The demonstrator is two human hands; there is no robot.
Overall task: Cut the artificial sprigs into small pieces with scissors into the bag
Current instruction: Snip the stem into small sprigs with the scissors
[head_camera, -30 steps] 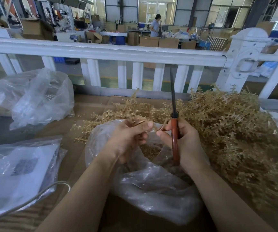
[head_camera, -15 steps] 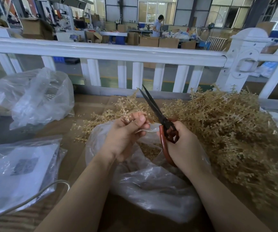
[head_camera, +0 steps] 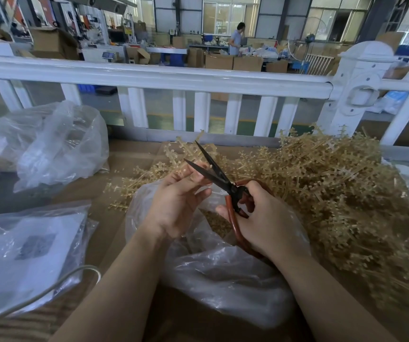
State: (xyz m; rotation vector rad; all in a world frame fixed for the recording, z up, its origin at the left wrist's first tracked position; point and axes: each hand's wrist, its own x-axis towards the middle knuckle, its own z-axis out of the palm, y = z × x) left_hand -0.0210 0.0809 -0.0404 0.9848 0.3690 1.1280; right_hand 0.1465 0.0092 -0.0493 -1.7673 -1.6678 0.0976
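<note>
Pinching a sprig (head_camera: 193, 154) w/ the left hand (head_camera: 176, 203), thumb and fingers closed round its stem right above the bag (head_camera: 223, 272), while the right hand (head_camera: 267, 218) is wrapped round the red handles of the scissors (head_camera: 223, 181), blades spread apart w/ the stem between them. Only one view, head cam. Big risk imo: left fingertips (head_camera: 198, 177) sit touching the lower blade, so closing too fast could nip skin; also the cut bit could flick past the bag mouth onto the cardboard. Uncut pile (head_camera: 334, 193) crowds the right side, railing (head_camera: 149, 75) is close behind, other bags (head_camera: 58, 144) on the left, so free room is mostly toward the body.
</note>
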